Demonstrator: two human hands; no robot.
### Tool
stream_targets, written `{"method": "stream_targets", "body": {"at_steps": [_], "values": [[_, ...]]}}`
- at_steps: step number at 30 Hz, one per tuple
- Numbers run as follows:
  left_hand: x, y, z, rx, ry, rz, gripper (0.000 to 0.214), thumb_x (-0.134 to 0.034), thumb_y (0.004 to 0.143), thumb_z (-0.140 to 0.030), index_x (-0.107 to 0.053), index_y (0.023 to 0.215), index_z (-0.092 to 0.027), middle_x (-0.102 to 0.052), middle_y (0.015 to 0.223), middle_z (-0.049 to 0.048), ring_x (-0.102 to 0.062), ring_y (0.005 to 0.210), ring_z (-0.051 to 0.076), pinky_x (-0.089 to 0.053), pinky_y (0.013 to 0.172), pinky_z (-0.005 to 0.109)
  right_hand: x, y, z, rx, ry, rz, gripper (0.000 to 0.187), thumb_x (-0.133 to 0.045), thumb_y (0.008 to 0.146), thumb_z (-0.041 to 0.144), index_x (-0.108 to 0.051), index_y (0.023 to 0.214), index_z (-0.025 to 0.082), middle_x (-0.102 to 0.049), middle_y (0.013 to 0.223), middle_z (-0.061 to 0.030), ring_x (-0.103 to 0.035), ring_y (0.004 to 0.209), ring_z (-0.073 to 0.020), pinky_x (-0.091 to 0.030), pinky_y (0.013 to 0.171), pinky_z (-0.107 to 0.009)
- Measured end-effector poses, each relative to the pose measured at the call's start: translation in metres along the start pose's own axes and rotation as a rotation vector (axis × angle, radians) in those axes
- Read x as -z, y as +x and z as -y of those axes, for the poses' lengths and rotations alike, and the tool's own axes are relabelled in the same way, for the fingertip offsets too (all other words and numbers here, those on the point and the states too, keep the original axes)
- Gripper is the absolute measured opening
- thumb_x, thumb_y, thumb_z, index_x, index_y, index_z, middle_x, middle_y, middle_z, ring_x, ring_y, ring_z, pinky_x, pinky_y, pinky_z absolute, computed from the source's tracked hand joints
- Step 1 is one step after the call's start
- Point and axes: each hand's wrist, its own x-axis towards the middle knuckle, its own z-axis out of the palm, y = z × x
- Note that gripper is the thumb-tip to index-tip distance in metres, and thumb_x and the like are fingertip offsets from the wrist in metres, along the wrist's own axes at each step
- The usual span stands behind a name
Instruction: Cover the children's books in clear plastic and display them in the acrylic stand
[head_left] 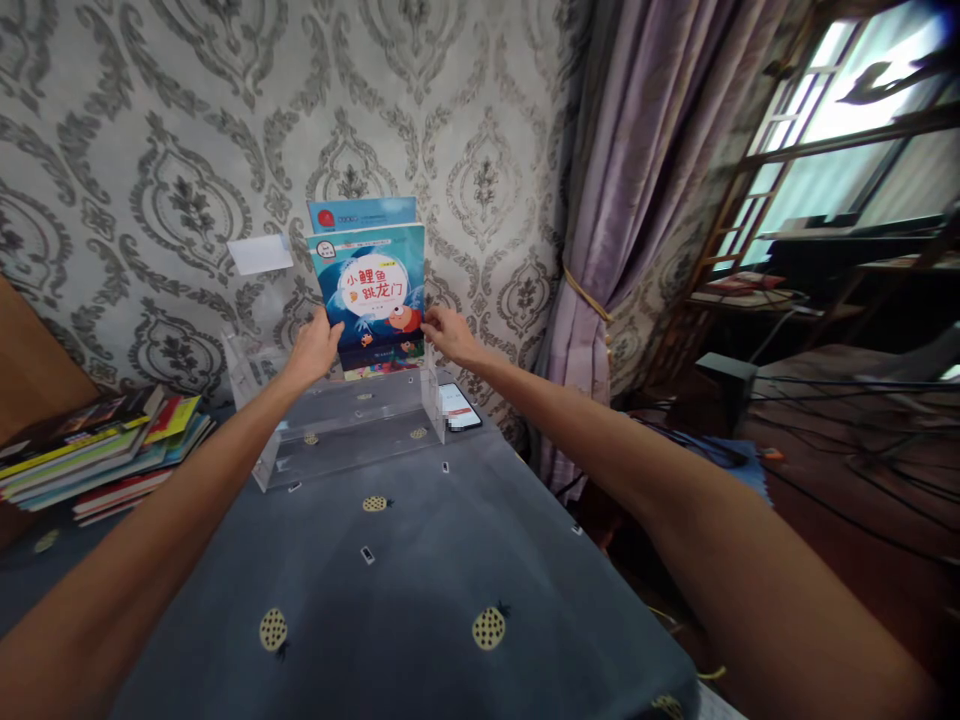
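Note:
A blue picture book [371, 290] with a goldfish on its cover stands upright at the back of a clear acrylic rack [341, 435]. Behind it rises a second blue book [360, 213]. My left hand [315, 345] grips the front book's lower left edge. My right hand [448, 335] pinches its lower right edge. Both arms stretch out over the table.
A stack of several colourful books [105, 445] lies at the table's left. A phone [459, 407] rests right of the rack. The grey pineapple-print cloth [420, 570] covers the table; its right edge drops off. A purple curtain [637, 180] hangs to the right, patterned wall behind.

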Motion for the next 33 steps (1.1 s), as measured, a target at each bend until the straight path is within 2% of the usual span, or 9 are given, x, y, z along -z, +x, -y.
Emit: {"method": "stream_targets", "body": {"at_steps": [6,18,27,33], "values": [[0.000,-0.002,-0.003,0.032,0.054,-0.015,0.040,-0.042,0.096,-0.030,-0.042,0.132,-0.011,-0.072,0.113,0.0170,-0.067,0.113,0.031,-0.048,0.102,0.044,-0.003,0.002,-0.001,-0.012,-0.010,0.005,0.010,-0.056,0.087,0.016,-0.065,0.091,0.017,-0.069,0.083,-0.0044,-0.063,0.084,-0.0206,-0.048,0.081,-0.031],[0.006,-0.011,-0.015,0.116,0.107,0.016,0.041,-0.045,0.096,-0.033,-0.042,0.130,-0.010,-0.067,0.122,0.0233,-0.063,0.118,0.039,-0.052,0.095,0.048,-0.008,0.001,-0.004,-0.015,-0.056,-0.003,0.017,-0.054,0.084,0.015,-0.069,0.092,0.017,-0.070,0.086,-0.0059,-0.063,0.085,-0.0219,-0.047,0.082,-0.032],[0.004,-0.010,-0.013,0.071,0.170,0.028,0.042,-0.042,0.097,-0.036,-0.042,0.130,-0.010,-0.071,0.109,0.0229,-0.068,0.108,0.039,-0.053,0.090,0.048,-0.006,-0.009,-0.003,-0.022,-0.048,-0.034,0.023,-0.052,0.083,0.013,-0.072,0.094,0.017,-0.072,0.090,-0.0056,-0.063,0.087,-0.0208,-0.047,0.085,-0.031],[0.005,-0.013,-0.014,0.078,0.207,0.028,0.047,-0.041,0.097,-0.038,-0.041,0.132,-0.007,-0.070,0.110,0.0257,-0.068,0.107,0.040,-0.053,0.091,0.048,-0.001,-0.011,-0.001,-0.042,-0.052,-0.033,0.019,-0.055,0.084,0.015,-0.073,0.091,0.018,-0.072,0.094,-0.0062,-0.064,0.090,-0.0212,-0.048,0.087,-0.031]]}}
